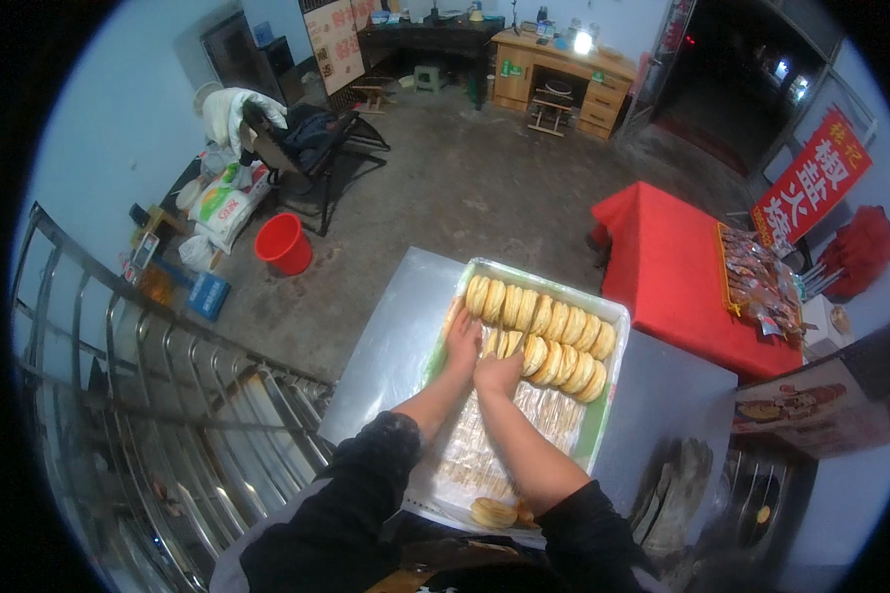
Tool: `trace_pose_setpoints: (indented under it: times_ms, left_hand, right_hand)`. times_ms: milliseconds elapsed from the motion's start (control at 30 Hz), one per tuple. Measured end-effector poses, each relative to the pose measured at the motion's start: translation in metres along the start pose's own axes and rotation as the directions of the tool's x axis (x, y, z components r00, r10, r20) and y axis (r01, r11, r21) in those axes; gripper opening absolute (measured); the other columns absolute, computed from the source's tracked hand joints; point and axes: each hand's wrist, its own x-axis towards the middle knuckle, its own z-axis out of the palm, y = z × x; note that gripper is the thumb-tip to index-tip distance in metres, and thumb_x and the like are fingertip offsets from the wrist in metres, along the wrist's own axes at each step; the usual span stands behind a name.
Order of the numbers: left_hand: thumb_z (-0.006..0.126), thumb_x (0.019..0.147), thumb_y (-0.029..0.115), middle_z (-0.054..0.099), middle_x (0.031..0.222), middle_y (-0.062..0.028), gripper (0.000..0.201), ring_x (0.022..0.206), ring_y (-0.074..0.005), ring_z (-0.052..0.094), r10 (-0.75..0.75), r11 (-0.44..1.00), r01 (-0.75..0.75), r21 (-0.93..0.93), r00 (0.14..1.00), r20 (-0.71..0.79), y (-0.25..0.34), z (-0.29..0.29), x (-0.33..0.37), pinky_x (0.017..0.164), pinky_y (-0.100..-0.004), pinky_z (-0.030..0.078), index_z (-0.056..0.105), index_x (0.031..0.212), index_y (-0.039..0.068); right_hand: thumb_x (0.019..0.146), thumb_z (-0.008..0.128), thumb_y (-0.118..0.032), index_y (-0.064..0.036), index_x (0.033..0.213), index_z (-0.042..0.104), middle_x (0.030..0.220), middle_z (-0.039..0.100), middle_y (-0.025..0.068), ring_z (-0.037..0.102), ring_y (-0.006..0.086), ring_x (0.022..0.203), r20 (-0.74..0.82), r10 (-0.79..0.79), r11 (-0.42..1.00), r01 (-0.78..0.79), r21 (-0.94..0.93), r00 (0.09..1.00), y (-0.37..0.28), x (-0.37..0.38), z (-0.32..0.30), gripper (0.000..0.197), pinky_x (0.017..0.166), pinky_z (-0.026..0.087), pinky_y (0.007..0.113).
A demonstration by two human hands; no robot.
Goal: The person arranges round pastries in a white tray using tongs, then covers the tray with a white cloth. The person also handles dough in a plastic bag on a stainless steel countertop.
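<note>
A shallow tray (611,420) with a green inside and a pale rim holds round golden flatbreads (571,323), stood on edge in two rows at its far side. My right hand (499,374) is closed on metal tongs (532,314), whose two thin arms reach over the rows near their left end. My left hand (461,343) lies against the left end of the nearer row, its fingers stretched forward and apart. Crinkled clear plastic film (475,435) covers the near part of the tray. One more flatbread (492,512) lies flat by the near edge.
The tray rests on a grey metal table (386,326). To the right stands a red-covered table (653,267) with an orange-edged tray of packets (756,282). Metal rack rails (183,395) curve along the left. Dark gloves (672,494) lie at the lower right; a red bucket (284,244) is on the floor.
</note>
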Motion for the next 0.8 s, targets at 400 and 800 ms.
trace_pose_setpoints:
  times_ms: [400,800]
  left_hand:
    - [0.061,0.103,0.043,0.062,0.131,-0.0075,0.045,0.116,-0.0239,0.061,-0.237,0.947,0.218,-0.237,0.970,-0.054,-0.012,0.006,0.025,0.102,-0.0399,0.055,0.058,0.133,0.010]
    - [0.054,0.107,0.043,0.061,0.126,-0.0123,0.046,0.114,-0.0277,0.062,-0.422,0.876,0.399,-0.273,0.906,-0.029,0.014,0.021,0.049,0.100,-0.0436,0.056,0.053,0.138,0.009]
  right_hand:
    - [0.094,0.071,-0.018,0.0014,0.156,0.032,0.119,0.066,0.0207,0.065,0.0306,0.110,0.175,-0.015,0.965,-0.031,0.260,0.984,0.019,-0.018,-0.053,0.076,0.098,0.050,0.040]
    - [0.098,0.070,-0.016,0.0013,0.154,0.037,0.093,0.061,0.0050,0.057,0.0144,0.082,-0.016,-0.090,0.919,0.090,0.384,0.996,0.094,0.032,-0.141,0.067,0.076,0.050,0.031]
